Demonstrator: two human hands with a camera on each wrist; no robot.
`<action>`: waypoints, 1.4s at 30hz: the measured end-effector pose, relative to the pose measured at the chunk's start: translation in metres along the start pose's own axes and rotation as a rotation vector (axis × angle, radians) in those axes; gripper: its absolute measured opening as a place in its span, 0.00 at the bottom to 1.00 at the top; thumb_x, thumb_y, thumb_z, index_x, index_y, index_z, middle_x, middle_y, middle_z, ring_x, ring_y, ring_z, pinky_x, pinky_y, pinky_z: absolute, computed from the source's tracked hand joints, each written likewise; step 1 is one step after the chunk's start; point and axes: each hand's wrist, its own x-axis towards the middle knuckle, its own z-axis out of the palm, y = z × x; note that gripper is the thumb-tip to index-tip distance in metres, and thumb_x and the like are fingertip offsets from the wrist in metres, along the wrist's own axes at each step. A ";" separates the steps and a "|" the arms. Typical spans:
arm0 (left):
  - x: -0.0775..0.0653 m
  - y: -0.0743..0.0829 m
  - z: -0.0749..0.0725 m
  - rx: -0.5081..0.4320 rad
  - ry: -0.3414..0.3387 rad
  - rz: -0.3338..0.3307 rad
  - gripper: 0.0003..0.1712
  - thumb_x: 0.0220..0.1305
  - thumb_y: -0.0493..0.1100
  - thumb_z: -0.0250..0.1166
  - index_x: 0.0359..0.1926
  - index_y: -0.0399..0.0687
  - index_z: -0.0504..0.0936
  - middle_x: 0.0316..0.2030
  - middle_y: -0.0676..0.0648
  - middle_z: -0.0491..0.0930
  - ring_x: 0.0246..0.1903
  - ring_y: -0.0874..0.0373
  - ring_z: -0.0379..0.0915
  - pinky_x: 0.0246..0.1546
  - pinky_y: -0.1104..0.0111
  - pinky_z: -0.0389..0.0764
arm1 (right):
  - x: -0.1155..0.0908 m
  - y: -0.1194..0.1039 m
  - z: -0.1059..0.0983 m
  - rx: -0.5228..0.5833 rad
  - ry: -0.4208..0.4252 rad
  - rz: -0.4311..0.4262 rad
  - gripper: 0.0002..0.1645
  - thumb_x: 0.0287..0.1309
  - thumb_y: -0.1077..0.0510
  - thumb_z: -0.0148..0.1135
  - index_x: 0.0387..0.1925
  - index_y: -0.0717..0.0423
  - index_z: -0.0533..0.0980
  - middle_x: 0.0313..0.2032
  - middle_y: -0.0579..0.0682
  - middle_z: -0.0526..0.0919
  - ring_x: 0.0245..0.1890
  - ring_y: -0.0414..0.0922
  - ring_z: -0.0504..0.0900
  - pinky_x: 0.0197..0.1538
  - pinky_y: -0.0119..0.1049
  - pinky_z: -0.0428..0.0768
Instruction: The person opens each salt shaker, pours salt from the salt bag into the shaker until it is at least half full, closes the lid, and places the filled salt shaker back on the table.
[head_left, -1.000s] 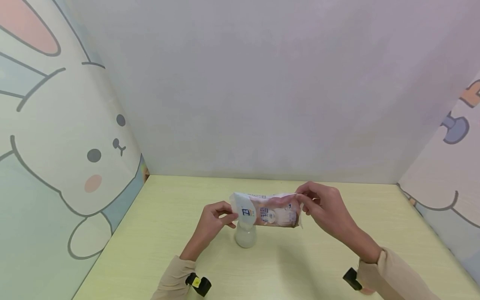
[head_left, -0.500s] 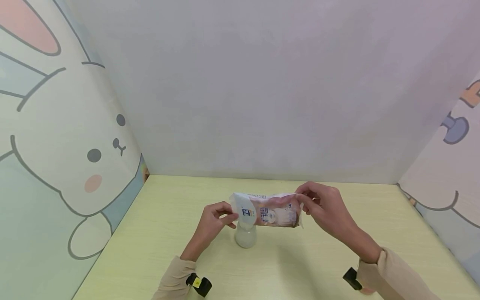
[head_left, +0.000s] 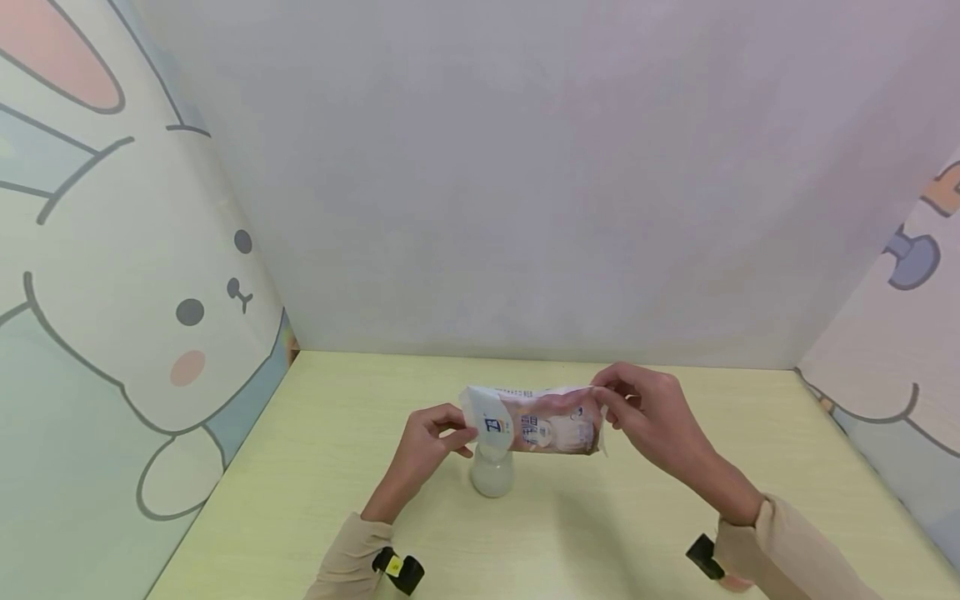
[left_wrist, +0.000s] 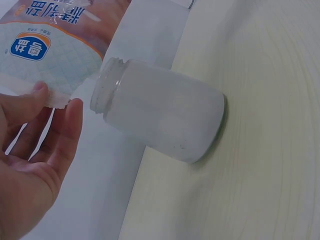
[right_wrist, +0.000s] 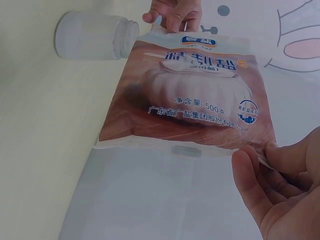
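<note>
Head view: over the tabletop [head_left: 360,392], the salt bag [head_left: 536,423] spans left to right, its left end just above the jar [head_left: 492,477], beside the left fingers [left_wrist: 74,119]; these and the right fingers [right_wrist: 244,172] pinch opposite ends.

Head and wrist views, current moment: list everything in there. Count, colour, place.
table: 1, pale yellow, across the lower head view
salt bag: 1, white and brownish pink with blue print, held up over the table
jar: 1, translucent whitish, upright on the table, mouth by the bag's left end
back wall: 1, greyish white, behind the table
side walls: 2, pale with cartoon drawings, left and right
wrist devices: 2, black, one at each wrist
sleeves: 2, beige, one per forearm
left hand: 1, pinching the bag's left end
right hand: 1, pinching its right end
</note>
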 end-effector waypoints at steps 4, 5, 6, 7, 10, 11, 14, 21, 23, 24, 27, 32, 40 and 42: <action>0.000 0.000 0.000 0.010 0.004 -0.002 0.05 0.53 0.31 0.61 0.34 0.37 0.78 0.33 0.38 0.76 0.37 0.45 0.75 0.30 0.57 0.80 | 0.000 0.000 0.000 0.003 -0.001 -0.002 0.06 0.53 0.64 0.58 0.27 0.50 0.75 0.19 0.42 0.74 0.16 0.37 0.70 0.18 0.28 0.73; 0.000 0.000 0.000 0.012 0.006 -0.003 0.05 0.53 0.31 0.61 0.34 0.37 0.78 0.33 0.38 0.76 0.36 0.46 0.75 0.30 0.57 0.80 | 0.000 0.000 -0.001 0.004 -0.001 -0.001 0.06 0.53 0.64 0.58 0.26 0.50 0.75 0.18 0.42 0.74 0.16 0.37 0.70 0.18 0.28 0.73; 0.000 0.000 0.000 0.013 0.007 -0.003 0.05 0.53 0.31 0.61 0.34 0.37 0.78 0.33 0.38 0.76 0.36 0.47 0.75 0.30 0.57 0.80 | 0.000 -0.001 -0.001 0.004 -0.001 0.001 0.06 0.53 0.64 0.58 0.26 0.50 0.75 0.18 0.42 0.74 0.16 0.37 0.70 0.18 0.28 0.73; 0.000 0.000 0.000 0.014 0.008 -0.004 0.05 0.53 0.31 0.61 0.34 0.37 0.78 0.33 0.38 0.76 0.36 0.47 0.75 0.30 0.57 0.80 | 0.000 -0.002 -0.001 0.002 -0.002 0.003 0.06 0.52 0.65 0.58 0.26 0.51 0.75 0.18 0.43 0.74 0.16 0.37 0.70 0.18 0.28 0.73; 0.000 0.000 0.000 0.013 0.009 -0.007 0.06 0.53 0.31 0.61 0.34 0.37 0.78 0.33 0.38 0.76 0.36 0.48 0.75 0.30 0.57 0.80 | 0.001 -0.004 -0.001 -0.008 -0.002 0.011 0.07 0.51 0.67 0.58 0.25 0.52 0.75 0.18 0.44 0.74 0.15 0.37 0.70 0.18 0.27 0.73; 0.000 0.000 0.000 0.012 0.009 -0.007 0.06 0.53 0.31 0.61 0.34 0.37 0.78 0.33 0.39 0.76 0.36 0.48 0.75 0.30 0.57 0.80 | 0.001 -0.005 -0.001 -0.012 0.000 0.013 0.07 0.51 0.68 0.58 0.25 0.53 0.75 0.18 0.44 0.74 0.15 0.37 0.70 0.18 0.28 0.73; 0.000 0.000 0.000 0.009 0.008 -0.007 0.06 0.53 0.31 0.61 0.34 0.37 0.78 0.33 0.39 0.76 0.36 0.47 0.75 0.30 0.56 0.80 | 0.001 -0.006 0.000 -0.009 0.002 0.017 0.08 0.50 0.70 0.58 0.25 0.55 0.75 0.17 0.46 0.74 0.15 0.39 0.70 0.17 0.28 0.73; 0.001 -0.002 -0.001 0.004 0.007 -0.004 0.05 0.53 0.31 0.61 0.34 0.37 0.78 0.33 0.38 0.76 0.37 0.43 0.74 0.30 0.55 0.80 | 0.001 -0.002 0.000 -0.019 -0.014 0.008 0.06 0.52 0.66 0.58 0.26 0.52 0.75 0.18 0.43 0.73 0.16 0.37 0.70 0.18 0.27 0.73; 0.001 -0.001 -0.001 0.005 0.004 -0.004 0.05 0.53 0.31 0.61 0.34 0.36 0.78 0.33 0.38 0.76 0.37 0.43 0.74 0.30 0.56 0.80 | 0.001 0.001 0.000 -0.027 -0.010 -0.002 0.06 0.52 0.65 0.58 0.26 0.51 0.75 0.17 0.43 0.73 0.15 0.36 0.69 0.17 0.28 0.72; 0.002 -0.001 0.000 0.007 0.004 -0.004 0.05 0.53 0.31 0.61 0.34 0.36 0.78 0.33 0.38 0.76 0.37 0.44 0.74 0.30 0.56 0.80 | 0.001 0.002 -0.001 -0.030 -0.008 -0.008 0.06 0.52 0.65 0.58 0.26 0.50 0.75 0.17 0.42 0.73 0.15 0.36 0.69 0.17 0.28 0.72; 0.002 -0.001 0.000 0.012 0.006 -0.005 0.05 0.53 0.31 0.61 0.34 0.36 0.78 0.33 0.38 0.76 0.36 0.47 0.75 0.30 0.56 0.80 | 0.002 0.004 0.000 -0.038 -0.003 -0.023 0.06 0.52 0.65 0.59 0.26 0.50 0.75 0.17 0.42 0.73 0.15 0.36 0.69 0.17 0.27 0.72; 0.001 -0.002 0.000 0.016 0.007 -0.009 0.06 0.53 0.32 0.61 0.34 0.36 0.78 0.33 0.38 0.76 0.36 0.48 0.75 0.30 0.56 0.80 | 0.002 0.006 0.000 -0.030 -0.005 -0.029 0.07 0.52 0.66 0.59 0.26 0.50 0.75 0.17 0.42 0.72 0.15 0.36 0.69 0.17 0.27 0.72; 0.001 -0.002 0.001 0.005 0.009 -0.014 0.05 0.53 0.32 0.61 0.34 0.37 0.78 0.33 0.38 0.76 0.37 0.46 0.75 0.31 0.54 0.80 | 0.003 0.007 0.000 -0.025 -0.009 -0.030 0.07 0.51 0.65 0.59 0.26 0.50 0.75 0.17 0.42 0.73 0.16 0.36 0.69 0.17 0.27 0.72; 0.001 -0.002 0.001 0.005 0.009 -0.015 0.05 0.53 0.32 0.61 0.34 0.37 0.78 0.33 0.38 0.76 0.37 0.45 0.75 0.31 0.54 0.80 | 0.003 0.006 0.001 -0.019 -0.006 -0.031 0.07 0.51 0.65 0.59 0.26 0.49 0.75 0.17 0.42 0.73 0.16 0.36 0.69 0.17 0.27 0.72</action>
